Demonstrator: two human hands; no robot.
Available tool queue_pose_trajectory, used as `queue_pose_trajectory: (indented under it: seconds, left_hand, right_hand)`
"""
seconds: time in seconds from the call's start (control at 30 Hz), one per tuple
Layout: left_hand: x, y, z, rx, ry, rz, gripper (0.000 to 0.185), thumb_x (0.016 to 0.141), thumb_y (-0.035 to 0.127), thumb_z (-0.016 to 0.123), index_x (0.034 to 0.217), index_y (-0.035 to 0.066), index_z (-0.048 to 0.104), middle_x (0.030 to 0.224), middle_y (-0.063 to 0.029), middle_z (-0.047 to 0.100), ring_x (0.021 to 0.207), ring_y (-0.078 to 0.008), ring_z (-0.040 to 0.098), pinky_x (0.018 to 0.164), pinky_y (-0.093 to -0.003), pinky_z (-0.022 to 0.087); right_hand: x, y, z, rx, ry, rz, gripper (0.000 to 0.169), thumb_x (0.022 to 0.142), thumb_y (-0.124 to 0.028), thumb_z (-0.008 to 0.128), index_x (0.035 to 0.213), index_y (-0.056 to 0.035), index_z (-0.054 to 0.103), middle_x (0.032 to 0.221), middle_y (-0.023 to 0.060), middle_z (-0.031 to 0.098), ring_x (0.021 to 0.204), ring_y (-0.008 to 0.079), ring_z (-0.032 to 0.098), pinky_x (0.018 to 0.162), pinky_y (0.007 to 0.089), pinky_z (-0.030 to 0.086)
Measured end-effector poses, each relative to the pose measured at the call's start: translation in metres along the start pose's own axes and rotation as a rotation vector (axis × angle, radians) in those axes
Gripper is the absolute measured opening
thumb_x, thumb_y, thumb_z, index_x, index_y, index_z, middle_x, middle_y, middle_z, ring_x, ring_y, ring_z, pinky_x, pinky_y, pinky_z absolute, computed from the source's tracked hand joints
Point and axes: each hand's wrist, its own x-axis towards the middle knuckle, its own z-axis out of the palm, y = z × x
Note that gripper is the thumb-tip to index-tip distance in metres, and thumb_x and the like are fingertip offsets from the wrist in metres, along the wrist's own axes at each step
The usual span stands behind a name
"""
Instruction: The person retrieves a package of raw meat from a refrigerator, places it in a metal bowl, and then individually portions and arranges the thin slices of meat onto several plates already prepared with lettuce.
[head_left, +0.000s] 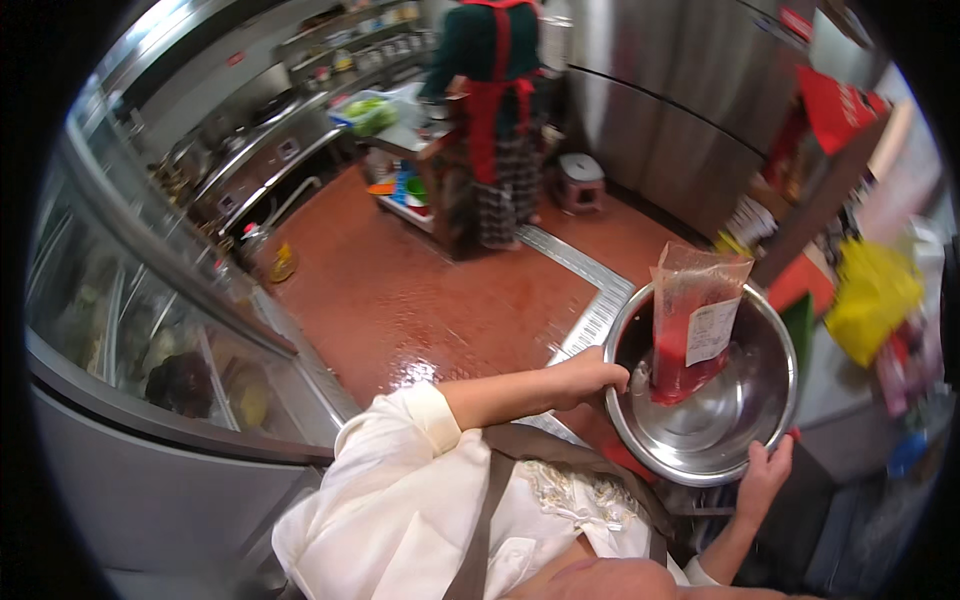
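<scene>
Between my hands is a round stainless steel bowl (697, 450), tilted so that its inside shows. My left hand (589, 379) grips the rim on the left, thumb over the edge. At the lower right my right hand (766, 472) holds the same rim, with its fingers under the outside. A clear plastic bag (679, 367) with red contents stands inside the bowl and leans on the far wall. Its top end pokes above the rim, and a white printed label (712, 330) is stuck on its side. What exactly the red contents are, I cannot tell.
Ahead, a person in a red apron (484, 135) stands at a small steel worktable (409, 142). A glass-fronted cabinet (150, 300) runs along my left. On the right, a yellow plastic bag (874, 300) lies on a counter. The red floor (420, 300) looks wet; a metal drain grate (592, 322) crosses it.
</scene>
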Motion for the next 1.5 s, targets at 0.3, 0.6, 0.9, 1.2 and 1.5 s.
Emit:
queue_pose_trajectory:
  seconds: [0.3,0.6,0.9,1.2,1.5]
  left_hand:
    - [-0.091,0.067,-0.323,-0.069,0.621,0.262,0.007,0.065,0.0,0.054,0.071,-0.002,0.056,0.063,-0.0069,0.054,0.055,-0.0163,0.055,0.048,-0.03,0.048]
    - [-0.172,0.156,-0.607,-0.287,1.02,0.356,0.002,0.066,-0.001,0.054,0.068,0.001,0.054,0.064,-0.0047,0.053,0.056,-0.0155,0.053,0.052,-0.0277,0.044]
    - [-0.285,0.241,-0.864,-0.493,1.369,0.506,0.019,0.064,-0.006,0.05,0.083,-0.005,0.054,0.073,-0.0089,0.057,0.065,-0.0213,0.059,0.059,-0.0335,0.051]
    - [-0.338,0.393,-1.151,-0.393,1.446,0.538,0.019,0.063,-0.006,0.05,0.082,-0.004,0.054,0.073,-0.0073,0.055,0.065,-0.0172,0.056,0.059,-0.0289,0.044]
    - [-0.263,0.591,-1.454,-0.226,1.216,0.459,0.02,0.062,-0.003,0.051,0.082,-0.003,0.053,0.072,-0.0049,0.053,0.064,-0.0169,0.052,0.06,-0.0289,0.043]
  right_hand:
    - [0.045,-0.119,0.393,0.273,-0.471,-0.075,0.014,0.069,-0.003,0.051,0.083,0.0018,0.05,0.074,0.0054,0.052,0.068,0.0137,0.047,0.064,0.0273,0.041]
    - [0.073,-0.295,0.765,0.449,-0.813,-0.341,0.018,0.072,-0.009,0.056,0.081,0.0045,0.048,0.071,0.0161,0.056,0.063,0.0231,0.055,0.061,0.0349,0.044]
    - [0.043,-0.523,1.088,0.408,-1.278,-0.474,0.03,0.072,-0.017,0.058,0.086,0.0074,0.047,0.08,0.0271,0.057,0.079,0.0392,0.059,0.071,0.0431,0.046]
    - [0.014,-0.677,1.38,0.463,-1.237,-0.451,0.029,0.072,-0.017,0.055,0.08,0.007,0.041,0.074,0.0267,0.053,0.073,0.0381,0.056,0.066,0.0431,0.044]
    - [0.16,-0.798,1.609,0.292,-1.085,-0.5,0.038,0.079,-0.029,0.06,0.081,0.0054,0.043,0.072,0.0218,0.053,0.067,0.0338,0.054,0.061,0.0397,0.043]
